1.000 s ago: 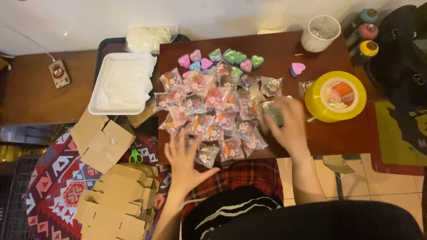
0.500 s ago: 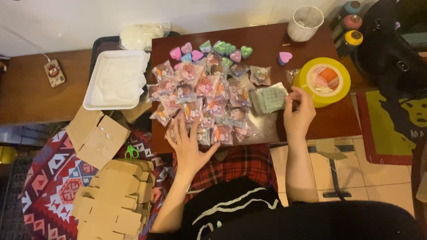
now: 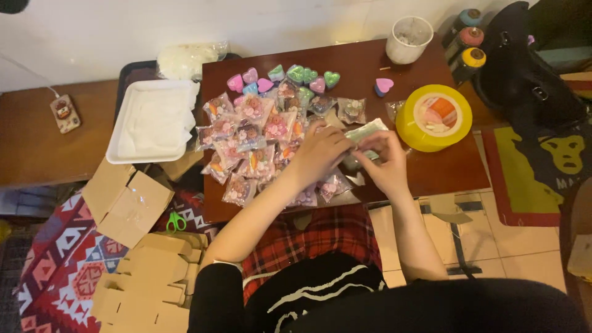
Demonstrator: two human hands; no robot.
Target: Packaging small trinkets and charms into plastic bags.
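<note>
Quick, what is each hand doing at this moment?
Left hand: closed on the clear packet.
Right hand: closed on the same clear packet.

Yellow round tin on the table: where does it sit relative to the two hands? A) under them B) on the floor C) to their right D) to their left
C: the yellow round tin sits on the table just right of the right hand and left hand, which meet over a clear packet.
</note>
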